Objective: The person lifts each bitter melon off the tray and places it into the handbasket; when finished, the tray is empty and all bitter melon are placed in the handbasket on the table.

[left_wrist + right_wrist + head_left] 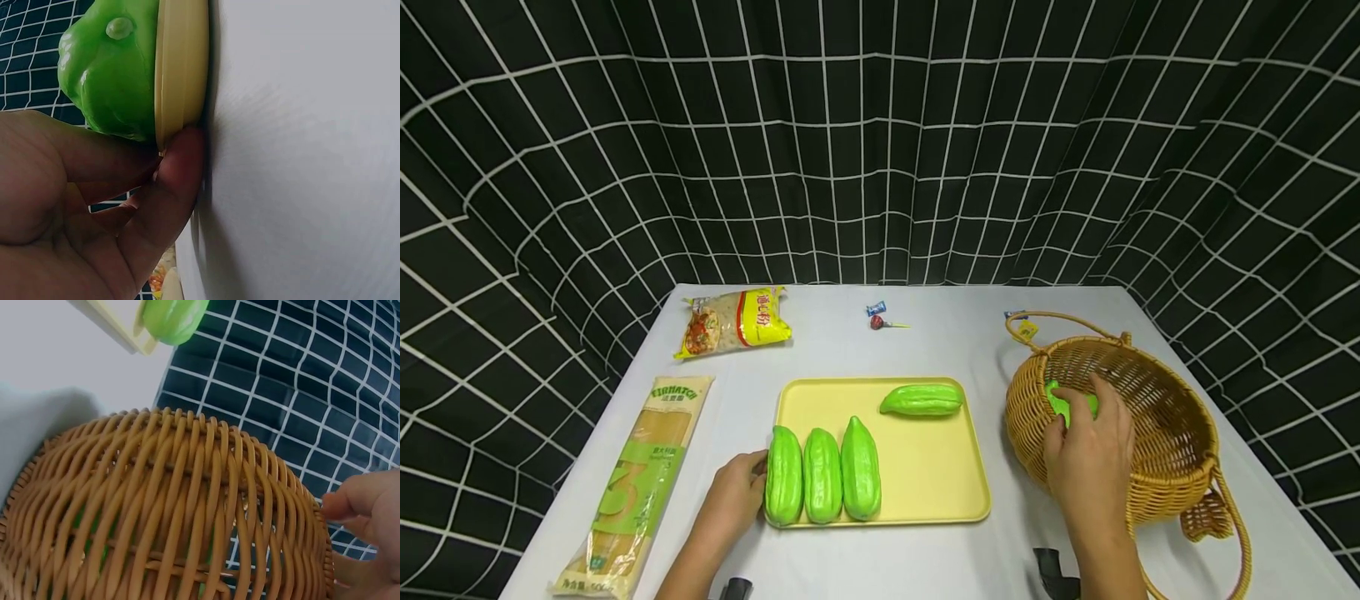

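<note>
My left hand (741, 492) pinches the left rim of the pale yellow tray (925, 475), a fingertip against its edge in the left wrist view. Three glossy ridged green gourds (823, 475) lie side by side at the tray's left, and another gourd (922, 400) lies crosswise near its back right corner. My right hand (1092, 454) reaches over the mouth of the wicker basket (1172, 500), fingers spread loosely. Under that hand, a green object (1060, 403) shows inside the basket. Through the weave in the right wrist view, green appears deep inside, away from the fingers.
A long spaghetti packet (636, 492) lies left of the tray, with a yellow pasta bag (733, 321) behind it. A lollipop (877, 322) and a small blue-wrapped sweet (877, 307) lie at the back. A yellow wrapper (1026, 331) sits behind the basket's raised handle (1060, 315).
</note>
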`<state>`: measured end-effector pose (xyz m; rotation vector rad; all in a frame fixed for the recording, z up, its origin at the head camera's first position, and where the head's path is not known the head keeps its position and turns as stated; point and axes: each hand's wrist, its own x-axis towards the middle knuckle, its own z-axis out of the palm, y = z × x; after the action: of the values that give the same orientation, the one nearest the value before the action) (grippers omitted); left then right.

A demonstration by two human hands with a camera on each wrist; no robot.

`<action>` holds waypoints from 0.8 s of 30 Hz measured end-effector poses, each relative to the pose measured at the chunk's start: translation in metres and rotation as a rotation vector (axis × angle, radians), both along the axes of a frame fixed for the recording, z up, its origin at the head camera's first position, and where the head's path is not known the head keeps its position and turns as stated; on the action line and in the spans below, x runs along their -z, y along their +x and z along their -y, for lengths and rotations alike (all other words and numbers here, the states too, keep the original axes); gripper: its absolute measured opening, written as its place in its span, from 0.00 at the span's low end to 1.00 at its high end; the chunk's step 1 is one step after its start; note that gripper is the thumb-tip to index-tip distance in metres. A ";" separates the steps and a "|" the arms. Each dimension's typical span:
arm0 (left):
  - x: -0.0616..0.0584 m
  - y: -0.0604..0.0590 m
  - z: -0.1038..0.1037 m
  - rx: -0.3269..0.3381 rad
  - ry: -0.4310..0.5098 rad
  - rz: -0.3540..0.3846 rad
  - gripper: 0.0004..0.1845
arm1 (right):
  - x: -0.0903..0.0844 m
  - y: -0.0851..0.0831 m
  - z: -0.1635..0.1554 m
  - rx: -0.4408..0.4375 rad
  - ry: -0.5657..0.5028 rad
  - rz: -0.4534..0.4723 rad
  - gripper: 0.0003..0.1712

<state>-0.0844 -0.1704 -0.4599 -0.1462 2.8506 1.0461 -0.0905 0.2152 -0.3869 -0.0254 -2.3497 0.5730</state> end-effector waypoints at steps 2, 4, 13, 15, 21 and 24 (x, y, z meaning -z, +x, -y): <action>0.000 0.001 0.000 0.001 -0.002 -0.001 0.20 | 0.001 0.000 0.001 -0.025 0.003 -0.030 0.16; -0.001 0.001 0.000 0.004 -0.006 -0.007 0.20 | 0.003 0.000 0.005 -0.067 0.000 -0.078 0.16; -0.002 0.001 0.000 0.005 -0.007 -0.016 0.19 | 0.012 0.005 0.055 -0.403 -0.073 -0.075 0.17; -0.002 0.001 0.000 0.001 -0.007 -0.013 0.19 | 0.015 0.009 0.070 -0.461 -0.047 -0.005 0.18; -0.001 0.001 0.000 -0.007 -0.004 -0.015 0.19 | 0.026 0.023 0.106 -0.622 0.126 0.289 0.24; -0.002 0.002 0.000 -0.005 -0.004 -0.014 0.19 | 0.032 0.028 0.117 -0.686 0.169 0.366 0.25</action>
<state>-0.0827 -0.1703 -0.4582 -0.1473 2.8658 1.0469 -0.0625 0.0981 -0.4190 0.8435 -2.7413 0.7308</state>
